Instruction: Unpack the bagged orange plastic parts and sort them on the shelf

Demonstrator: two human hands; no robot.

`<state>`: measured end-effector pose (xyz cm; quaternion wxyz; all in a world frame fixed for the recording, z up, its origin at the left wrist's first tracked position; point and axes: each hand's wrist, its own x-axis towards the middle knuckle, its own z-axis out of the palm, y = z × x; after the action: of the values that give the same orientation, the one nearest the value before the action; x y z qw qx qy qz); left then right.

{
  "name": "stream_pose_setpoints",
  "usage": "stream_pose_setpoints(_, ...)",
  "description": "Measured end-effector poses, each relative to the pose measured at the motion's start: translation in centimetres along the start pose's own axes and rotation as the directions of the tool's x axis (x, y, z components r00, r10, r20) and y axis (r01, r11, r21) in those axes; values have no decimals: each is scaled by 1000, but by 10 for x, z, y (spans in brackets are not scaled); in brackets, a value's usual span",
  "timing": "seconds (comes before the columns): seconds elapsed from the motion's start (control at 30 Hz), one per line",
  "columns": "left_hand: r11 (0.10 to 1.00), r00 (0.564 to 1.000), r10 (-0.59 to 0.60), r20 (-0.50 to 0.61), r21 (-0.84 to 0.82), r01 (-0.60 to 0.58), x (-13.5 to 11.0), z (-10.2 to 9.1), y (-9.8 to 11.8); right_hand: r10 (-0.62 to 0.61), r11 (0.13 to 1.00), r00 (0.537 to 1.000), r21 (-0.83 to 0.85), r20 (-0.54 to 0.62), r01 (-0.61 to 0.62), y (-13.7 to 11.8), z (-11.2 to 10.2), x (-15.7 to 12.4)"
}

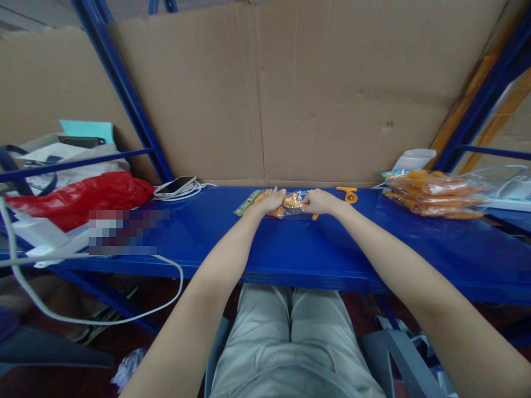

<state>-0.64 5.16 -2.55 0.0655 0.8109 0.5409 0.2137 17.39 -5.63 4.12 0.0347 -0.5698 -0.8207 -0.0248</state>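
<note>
A clear plastic bag [296, 209] with orange plastic pieces in it lies flat on the blue tabletop, a green printed header card [245, 203] at its left end. Across the left part of the bag rests my left hand [271, 200], its fingers stretched out and pressing on it. My right hand [318, 201] is closed at the bag's right end, fingers bent down onto the plastic. One orange piece [315, 216] pokes out just below that hand. To the right, a loose orange T-shaped piece [347, 194] lies by itself on the table.
Filled bags of orange pieces [433, 193] are stacked at the right. At the left lie a phone [178, 185] with a coiled white cable, a red plastic bag [95, 196] and a white power strip [62, 243]. A cardboard wall [323, 94] stands behind the blue table [298, 249].
</note>
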Motion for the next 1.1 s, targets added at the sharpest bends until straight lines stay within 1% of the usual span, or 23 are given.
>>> stream_pose_setpoints(0.07, 1000, 994, -30, 107, 5, 29, -2, -5, 6, 27, 999, 1000, -32, 7, -27, -2, -1, -1)
stream_pose_setpoints(0.1, 1000, 989, -29, 142, 1, 29, -3, -7, 8, 37, 999, 999, -38, 4, -37, -2, -1, -1)
stream_pose_setpoints(0.17, 999, 989, -3, 148, -34, 8, -6, -10, 12, 40, 999, 999, -28, 5, -40, -2, -1, -2)
stream_pose_setpoints(0.27, 991, 991, 68, 117, -125, -53, -10, -13, 14, -3, 1000, 1000, 15, 15, 3, 0, -1, -1)
stream_pose_setpoints(0.37, 954, 974, 216, 74, -226, -195, -14, -17, 15, -45, 997, 999, 67, 26, 44, 3, 2, 1)
stream_pose_setpoints(0.43, 929, 964, 264, 23, -273, -248, -16, -20, 16, -60, 995, 998, 84, 25, 57, 5, 5, 3)
stream_pose_setpoints(0.57, 947, 980, 182, -75, -256, -196, -17, -21, 23, -81, 995, 997, 53, -6, 81, 6, 11, 6)
stream_pose_setpoints(0.7, 959, 981, 131, -146, -230, -162, -17, -18, 31, -111, 992, 993, 52, -29, 112, 8, 12, 7)
stream_pose_setpoints(0.77, 952, 974, 130, -186, -251, -175, -18, -18, 35, -105, 992, 994, 67, -37, 108, 9, 12, 7)
stream_pose_setpoints(0.9, 915, 954, 158, -255, -325, -239, -22, -24, 43, -68, 994, 997, 87, -25, 70, 6, 9, 7)
stream_pose_setpoints(1.0, 888, 946, 182, -268, -368, -275, -24, -26, 46, -71, 995, 997, 65, -42, 73, 4, 9, 6)
stream_pose_setpoints(1.1, 876, 943, 180, -279, -390, -282, -25, -27, 46, -83, 993, 994, 79, -74, 89, 3, 12, 6)
